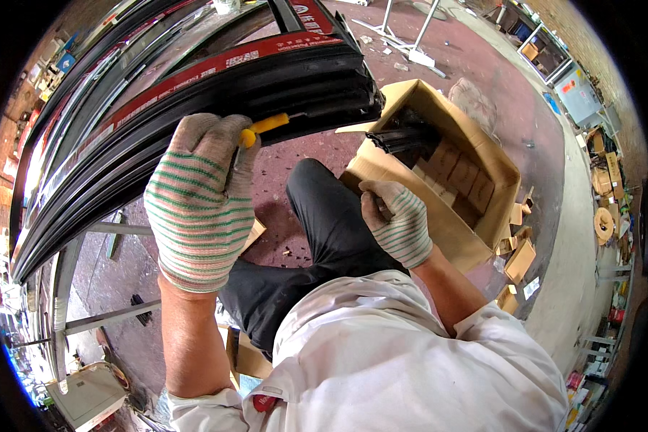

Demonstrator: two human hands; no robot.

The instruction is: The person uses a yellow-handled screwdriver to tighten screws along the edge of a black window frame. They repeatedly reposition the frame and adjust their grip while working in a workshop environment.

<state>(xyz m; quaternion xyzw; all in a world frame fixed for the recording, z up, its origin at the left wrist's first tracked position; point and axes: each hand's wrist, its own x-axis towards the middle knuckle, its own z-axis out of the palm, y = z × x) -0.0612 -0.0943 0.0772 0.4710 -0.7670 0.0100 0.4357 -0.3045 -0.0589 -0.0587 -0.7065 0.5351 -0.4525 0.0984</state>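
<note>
1. Looking down, we saw our left hand in a striped glove, up beside a pile of black frames.
2. We had its fingers curled in tight, and they pinched a yellow tool.
3. The tool stuck out to the right, in front of the side of the frames, near their end. Its thin metal tip pointed right too. We could not tell if it touched the frames.
4. A round yellow end showed at our fingers as well. We could not tell if it was part of the same tool.
5. We had our right hand just beside the near side of an open box. Its fingers were bent in close to the thumb. We could not tell if they pinched some small thing.
6. In the box we saw brown packs, and black strips poked up at its left edge.
7. Along the frames we saw a red band.
8. Behind the box we saw a sack, and our black pants showed between our hands.
</note>
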